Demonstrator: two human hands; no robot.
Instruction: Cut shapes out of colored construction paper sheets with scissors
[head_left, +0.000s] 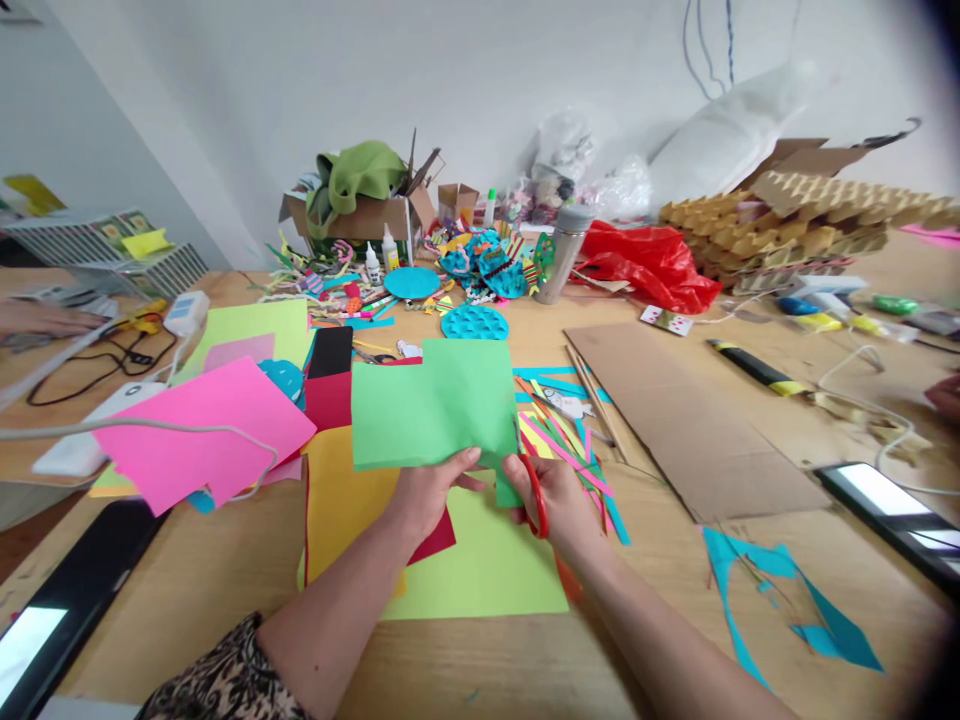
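My left hand (427,495) pinches the lower edge of a green paper sheet (435,405) and holds it up over the table. My right hand (551,505) is closed around red-handled scissors (536,497), whose blades are at the sheet's lower right corner, hidden by the paper. Under my hands lie a yellow-green sheet (487,565), an orange-yellow sheet (341,505) and a red sheet (330,400).
A pink sheet (202,430) lies at left, a cardboard panel (675,410) at right, with blue offcuts (795,610) near the front. Coloured strips (570,440), glue bottles (381,258), a metal bottle (559,255) and boxes crowd the back. Phones (892,510) lie at both sides.
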